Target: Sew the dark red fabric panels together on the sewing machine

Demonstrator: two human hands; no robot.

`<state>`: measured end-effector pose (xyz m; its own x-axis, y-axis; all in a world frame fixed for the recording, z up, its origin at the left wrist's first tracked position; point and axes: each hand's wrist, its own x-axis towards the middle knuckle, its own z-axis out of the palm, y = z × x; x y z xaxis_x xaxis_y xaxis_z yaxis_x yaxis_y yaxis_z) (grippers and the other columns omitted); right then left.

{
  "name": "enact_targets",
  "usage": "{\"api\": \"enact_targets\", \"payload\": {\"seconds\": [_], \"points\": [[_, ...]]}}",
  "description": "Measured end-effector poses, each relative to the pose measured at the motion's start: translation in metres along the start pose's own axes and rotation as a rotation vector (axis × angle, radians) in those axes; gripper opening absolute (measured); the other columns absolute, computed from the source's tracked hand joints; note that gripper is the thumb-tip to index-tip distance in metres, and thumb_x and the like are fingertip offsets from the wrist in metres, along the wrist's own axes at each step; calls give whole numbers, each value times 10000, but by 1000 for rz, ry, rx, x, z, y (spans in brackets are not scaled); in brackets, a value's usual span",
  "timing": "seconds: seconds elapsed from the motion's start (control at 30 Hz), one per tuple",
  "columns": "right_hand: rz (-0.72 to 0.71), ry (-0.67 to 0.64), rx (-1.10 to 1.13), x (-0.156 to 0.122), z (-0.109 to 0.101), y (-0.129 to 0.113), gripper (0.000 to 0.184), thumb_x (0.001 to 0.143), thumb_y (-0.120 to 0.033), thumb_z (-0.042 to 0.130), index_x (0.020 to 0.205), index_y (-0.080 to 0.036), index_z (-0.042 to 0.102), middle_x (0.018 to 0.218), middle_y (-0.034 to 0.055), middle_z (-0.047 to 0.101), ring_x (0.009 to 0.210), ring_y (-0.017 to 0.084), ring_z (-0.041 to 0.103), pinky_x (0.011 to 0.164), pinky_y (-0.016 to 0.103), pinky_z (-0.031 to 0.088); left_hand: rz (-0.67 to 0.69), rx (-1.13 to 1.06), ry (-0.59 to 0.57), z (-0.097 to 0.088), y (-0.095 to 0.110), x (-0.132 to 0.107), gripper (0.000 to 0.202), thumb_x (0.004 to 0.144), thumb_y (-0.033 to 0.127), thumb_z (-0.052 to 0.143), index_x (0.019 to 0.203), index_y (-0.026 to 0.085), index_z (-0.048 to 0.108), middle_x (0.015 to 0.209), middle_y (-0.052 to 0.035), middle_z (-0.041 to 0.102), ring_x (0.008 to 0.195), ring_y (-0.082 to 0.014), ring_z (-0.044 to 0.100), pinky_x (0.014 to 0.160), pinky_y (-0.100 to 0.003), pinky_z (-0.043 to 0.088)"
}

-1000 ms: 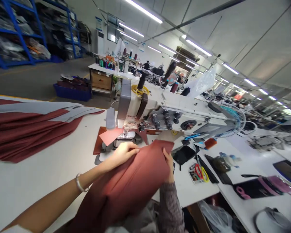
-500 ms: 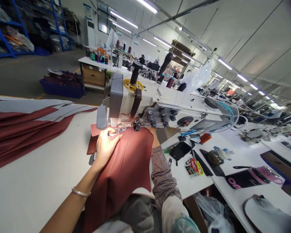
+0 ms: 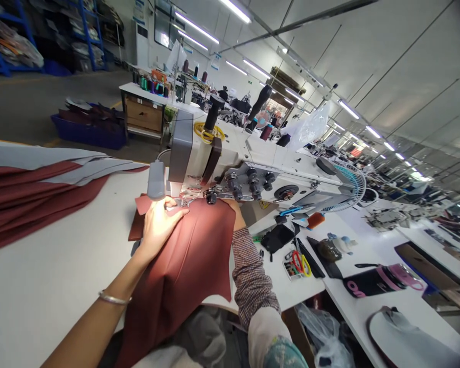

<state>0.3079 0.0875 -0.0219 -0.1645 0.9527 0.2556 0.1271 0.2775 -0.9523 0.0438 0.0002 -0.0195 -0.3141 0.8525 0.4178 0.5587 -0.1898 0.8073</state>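
Observation:
A reddish-brown piece of fabric or leather lies under the needle area of a sewing machine and drapes over the table's front edge towards my lap. My left hand grips its left edge close to the presser foot, thumb on top and fingers curled. Just left of that hand is a smaller reddish-brown piece. At the sheet's far right edge, below the machine arm, my right hand is mostly covered by the material; its fingers are hidden.
Layered reddish-brown and grey pieces lie on the left of the white table. To the right are scissors, a black pouch, an orange thread spool and a pink-and-black bottle. A blue bin stands on the floor behind.
The whole scene has shifted slightly left as the head view turned. Both hands keep their places at the material by the presser foot; no clear movement of the piece shows.

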Motion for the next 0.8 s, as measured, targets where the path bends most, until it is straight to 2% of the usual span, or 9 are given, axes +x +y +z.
{"api": "enact_targets", "payload": {"seconds": [0.17,0.33,0.43,0.5,0.57,0.63,0.7,0.73,0.8], "points": [[-43,-21,56,0,3,5,351,754,-398,784,1048,-207,766,1187,53,719,1344,249,509,1191,386,325,-27,70,-34,-5,6,1,407,747,594,709,893,242,566,947,-44,652,945,-279,636,821,-386,491],[139,-50,239,26,15,11,333,719,-400,799,971,-187,757,1090,44,745,1302,222,549,1159,337,368,-72,86,-85,-4,9,13,440,704,592,725,912,236,571,979,-71,677,1008,-317,644,901,-445,517],[257,-41,369,11,17,21,432,865,-515,647,953,-100,729,959,70,748,1204,213,602,1066,346,424,-120,-119,-111,-16,-3,16,564,640,592,772,1019,215,593,1117,-113,694,1118,-333,641,1015,-489,501],[349,-85,442,-28,12,32,620,934,-641,504,876,-63,720,883,92,735,1130,245,639,992,377,455,-222,-352,-190,-35,-18,3,672,616,587,806,1128,207,595,1231,-146,682,1178,-341,641,1040,-513,505],[464,-182,545,-85,4,45,634,764,-742,687,935,-133,746,973,111,752,1075,238,681,981,376,498,-379,-567,-381,-58,-37,-29,724,614,604,818,1203,235,616,1297,-155,676,1188,-361,656,1022,-555,525],[606,-210,569,-149,-4,57,580,650,-608,867,1041,-194,754,1061,104,753,1008,226,716,960,361,533,-505,-724,-708,-74,-54,-74,693,602,683,791,1201,351,685,1314,-91,696,1187,-378,666,1025,-592,523],[719,-204,574,-204,-8,63,521,669,-523,891,1066,-218,745,1091,108,748,962,246,732,937,406,553,-633,-801,-944,-80,-65,-121,737,444,703,828,1141,494,711,1262,-16,731,1163,-417,674,1000,-638,517],[743,-166,595,-225,-8,63,501,681,-531,883,1045,-215,746,1081,112,749,951,257,735,940,424,555,-683,-802,-978,-80,-67,-141,772,397,681,834,1142,525,703,1263,-14,731,1178,-437,661,981,-664,511],[760,-51,641,-252,-7,57,483,693,-567,864,995,-208,749,1045,116,753,931,272,736,944,447,554,-748,-763,-934,-76,-67,-170,814,407,670,792,1200,527,676,1255,-45,734,1211,-458,635,965,-717,484]]}}
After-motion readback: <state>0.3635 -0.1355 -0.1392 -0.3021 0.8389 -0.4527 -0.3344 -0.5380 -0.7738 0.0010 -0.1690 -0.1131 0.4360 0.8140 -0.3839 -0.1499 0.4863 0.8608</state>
